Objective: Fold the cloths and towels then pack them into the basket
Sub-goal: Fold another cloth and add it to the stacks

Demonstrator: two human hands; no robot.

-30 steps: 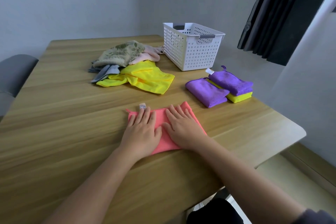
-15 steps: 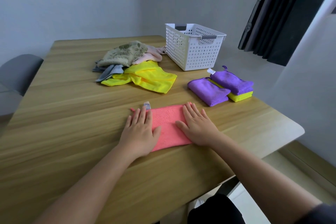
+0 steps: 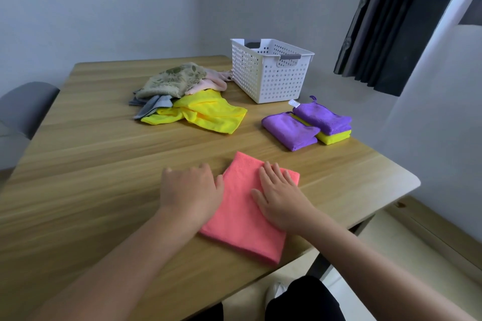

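Observation:
A folded coral-pink cloth [image 3: 242,214] lies near the table's front edge, turned at an angle. My right hand [image 3: 280,195] lies flat on its right half with straight fingers. My left hand [image 3: 190,191] rests flat at its left edge, mostly on the wood. Farther back are folded cloths: a purple one [image 3: 288,130] and a purple one stacked on a yellow one [image 3: 326,122]. An unfolded pile sits mid-table with a yellow cloth [image 3: 206,114], a green patterned towel [image 3: 174,81], pale pink and grey pieces. The white perforated basket [image 3: 268,78] stands behind.
The wooden table [image 3: 78,164] has a rounded front right corner [image 3: 409,182]. A grey chair [image 3: 23,107] stands at the left edge. Dark curtains [image 3: 391,21] hang at the right. My dark-clothed lap shows below the table edge.
The pink cloth has turned clockwise and now lies lengthwise toward me. Both hands slid with it; the left has come off onto the wood at its left edge.

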